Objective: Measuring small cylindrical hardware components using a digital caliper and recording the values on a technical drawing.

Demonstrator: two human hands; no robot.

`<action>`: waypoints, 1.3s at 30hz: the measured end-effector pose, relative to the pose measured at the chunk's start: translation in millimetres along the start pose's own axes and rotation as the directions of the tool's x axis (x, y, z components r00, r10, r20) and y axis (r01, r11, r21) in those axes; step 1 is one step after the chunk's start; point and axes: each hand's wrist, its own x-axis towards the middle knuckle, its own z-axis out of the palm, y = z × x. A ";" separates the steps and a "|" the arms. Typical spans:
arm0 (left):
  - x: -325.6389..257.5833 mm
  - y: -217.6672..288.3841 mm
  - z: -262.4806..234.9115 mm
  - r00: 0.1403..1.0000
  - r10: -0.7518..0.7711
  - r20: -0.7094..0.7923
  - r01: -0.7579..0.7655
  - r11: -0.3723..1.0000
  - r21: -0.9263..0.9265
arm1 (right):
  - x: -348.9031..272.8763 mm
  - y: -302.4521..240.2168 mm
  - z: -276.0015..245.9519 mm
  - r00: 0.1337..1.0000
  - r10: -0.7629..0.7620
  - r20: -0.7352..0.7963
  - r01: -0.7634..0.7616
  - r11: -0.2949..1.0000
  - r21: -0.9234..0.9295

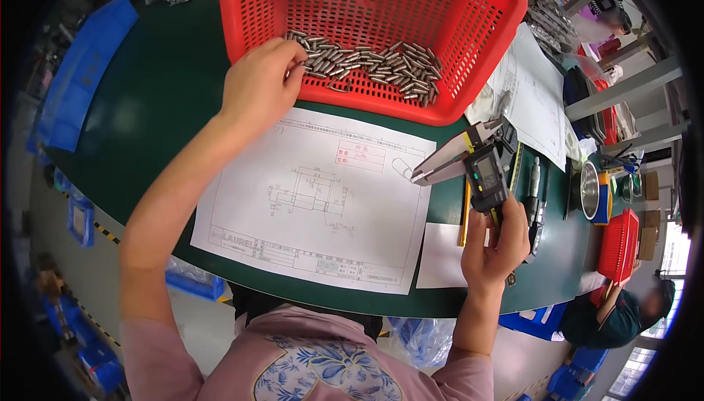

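Observation:
My left hand [262, 82] reaches over the near left rim of a red plastic basket [480, 71], its fingers curled at the edge of a pile of small metal pins [403, 71]. Whatever those fingers pinch is hidden. In my right hand [497, 251] is a digital caliper [487, 176], held by its lower end with the display facing up. Its jaws point left, their tips over the right edge of a technical drawing [308, 247]. Nothing clear shows between the jaws.
The table [161, 122] has a dark green top. Right of the drawing lie a yellow pencil [465, 214], a micrometer [534, 181] and more papers [539, 97]. A blue bin [84, 71] stands at the left. A co-worker [623, 309] holds another red basket [620, 243] at far right.

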 end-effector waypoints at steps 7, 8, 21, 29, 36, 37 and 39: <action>39.1 2.5 31.6 0.962 0.254 0.101 -0.266 0.954 0.138 | -0.1 4.6 2.8 0.999 0.040 -0.002 -0.040 0.999 0.018; 43.0 3.0 38.9 0.950 0.282 0.136 -0.303 0.938 0.170 | 0.4 6.0 3.1 0.999 0.049 -0.001 -0.049 0.998 0.033; 5.4 33.1 -11.3 0.828 -0.161 0.538 0.489 0.676 -0.551 | -0.6 5.0 6.6 0.997 0.074 0.021 -0.075 0.996 0.039; -115.8 94.6 -13.0 0.771 -0.170 0.614 0.599 -0.135 -0.790 | -4.5 -14.2 7.5 0.996 0.013 0.092 -0.020 0.997 0.069; -120.0 101.8 -8.8 0.806 -0.186 0.562 0.536 -0.176 -0.826 | -3.3 -17.3 6.1 0.990 -0.094 0.105 0.094 0.996 0.008; -120.1 101.3 -8.4 0.808 -0.185 0.560 0.533 -0.175 -0.828 | -3.5 -16.9 6.2 0.990 -0.096 0.104 0.096 0.995 0.000; -120.9 101.3 -8.1 0.824 -0.174 0.539 0.509 -0.193 -0.839 | -3.1 -16.9 6.1 0.990 -0.096 0.106 0.096 0.995 0.006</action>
